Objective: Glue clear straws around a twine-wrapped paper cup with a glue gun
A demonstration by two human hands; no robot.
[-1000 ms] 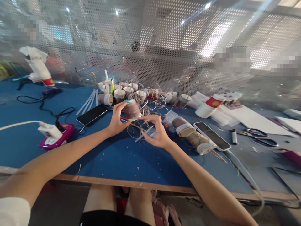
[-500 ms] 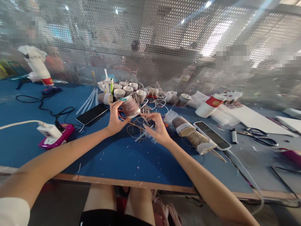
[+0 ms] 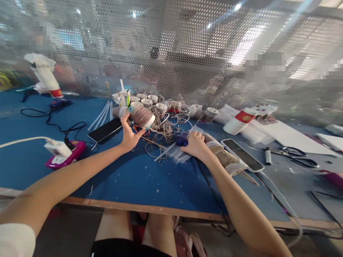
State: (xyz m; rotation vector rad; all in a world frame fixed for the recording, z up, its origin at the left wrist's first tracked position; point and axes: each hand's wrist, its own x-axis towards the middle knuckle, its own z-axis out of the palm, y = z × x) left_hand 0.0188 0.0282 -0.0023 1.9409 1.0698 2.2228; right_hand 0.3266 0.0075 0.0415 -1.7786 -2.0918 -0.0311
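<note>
My left hand (image 3: pixel 130 135) grips a paper cup wrapped in brownish cord (image 3: pixel 142 116), thumb at its rim and fingers at its other end. The cup is tilted, held above the table. My right hand (image 3: pixel 197 145) is closed round a dark blue glue gun (image 3: pixel 182 140), most of it hidden by the fingers. A black cord (image 3: pixel 207 175) trails from under that hand towards the table's front edge. Beneath and beside the right hand lies a bundle of clear plastic strips (image 3: pixel 178 153). Between the hands is a tangle of loose cord (image 3: pixel 163 130).
Several cord-wrapped cups (image 3: pixel 161 108) stand behind the hands. A black phone (image 3: pixel 105 130) lies left, another phone (image 3: pixel 242 154) right, near scissors (image 3: pixel 289 151). A purple power strip (image 3: pixel 65 155) sits at left. White-and-red paper cups (image 3: pixel 239 121) lie stacked at right. A perforated metal screen (image 3: pixel 171 53) rises behind.
My right hand has left the wrapped cup, moved right and down, and taken hold of the blue glue gun. My left hand still holds the cup, now slightly lower and turned.
</note>
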